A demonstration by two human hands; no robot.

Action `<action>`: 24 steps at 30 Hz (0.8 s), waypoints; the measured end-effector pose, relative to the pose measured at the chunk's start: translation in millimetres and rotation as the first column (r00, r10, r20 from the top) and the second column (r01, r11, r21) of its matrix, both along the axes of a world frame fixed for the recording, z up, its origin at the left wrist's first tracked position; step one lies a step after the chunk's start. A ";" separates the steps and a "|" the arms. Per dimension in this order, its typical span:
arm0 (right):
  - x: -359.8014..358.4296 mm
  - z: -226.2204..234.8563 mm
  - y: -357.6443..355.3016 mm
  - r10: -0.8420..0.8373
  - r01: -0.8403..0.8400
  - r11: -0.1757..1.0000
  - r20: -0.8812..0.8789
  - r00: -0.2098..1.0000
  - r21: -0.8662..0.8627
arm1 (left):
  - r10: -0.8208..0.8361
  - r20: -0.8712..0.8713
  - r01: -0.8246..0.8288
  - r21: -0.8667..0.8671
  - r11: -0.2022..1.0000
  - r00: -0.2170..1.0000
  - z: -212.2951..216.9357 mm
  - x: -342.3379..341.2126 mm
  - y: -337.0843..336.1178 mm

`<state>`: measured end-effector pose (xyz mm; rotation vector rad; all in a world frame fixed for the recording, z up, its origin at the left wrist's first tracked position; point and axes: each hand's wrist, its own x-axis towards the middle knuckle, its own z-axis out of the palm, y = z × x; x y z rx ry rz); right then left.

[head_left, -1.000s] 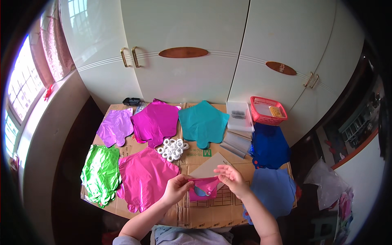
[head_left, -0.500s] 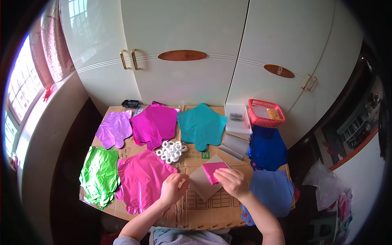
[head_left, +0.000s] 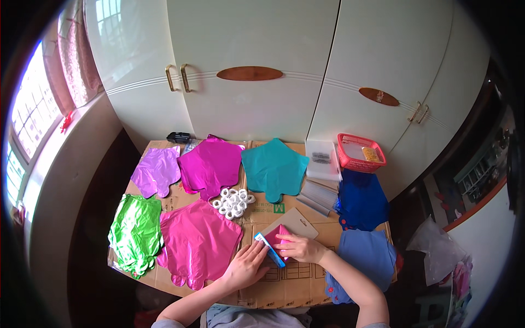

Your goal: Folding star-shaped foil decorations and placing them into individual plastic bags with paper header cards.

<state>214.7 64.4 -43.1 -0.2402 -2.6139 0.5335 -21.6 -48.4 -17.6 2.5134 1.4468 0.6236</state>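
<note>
Laying the flat-fingered left hand [head_left: 246,267] against a slim blue-and-white strip [head_left: 277,259], the right hand [head_left: 302,249] over smooth, folded pink foil [head_left: 280,231] (pinched or not, cannot tell), overlapping a matte beige card [head_left: 302,223].

This looks like a room in a home: glossy white cupboards [head_left: 251,112] with brass handles [head_left: 184,78] line the wall, a pinkish curtain [head_left: 81,63] hangs by the window [head_left: 34,90], and cardboard [head_left: 262,216] forms the worktop.
</note>
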 end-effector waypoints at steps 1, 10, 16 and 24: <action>0.1 0.6 1.5 0.011 -0.011 1.000 0.015 1.000 0.000 | -0.011 -0.061 0.012 0.008 1.000 0.998 0.6 1.4 0.8; 5.1 17.7 12.3 -0.044 0.067 0.981 0.128 0.991 -0.181 | -0.157 -0.223 0.161 -0.001 0.987 0.962 -0.9 2.1 6.2; -9.9 3.0 15.3 -0.394 0.371 0.916 0.168 0.904 0.153 | -0.200 -0.241 0.202 -0.014 0.979 0.950 0.3 0.5 7.1; -21.2 -2.6 10.4 -0.332 0.289 0.936 0.228 0.915 0.201 | -0.209 -0.293 0.211 -0.027 0.977 0.933 2.8 2.3 10.7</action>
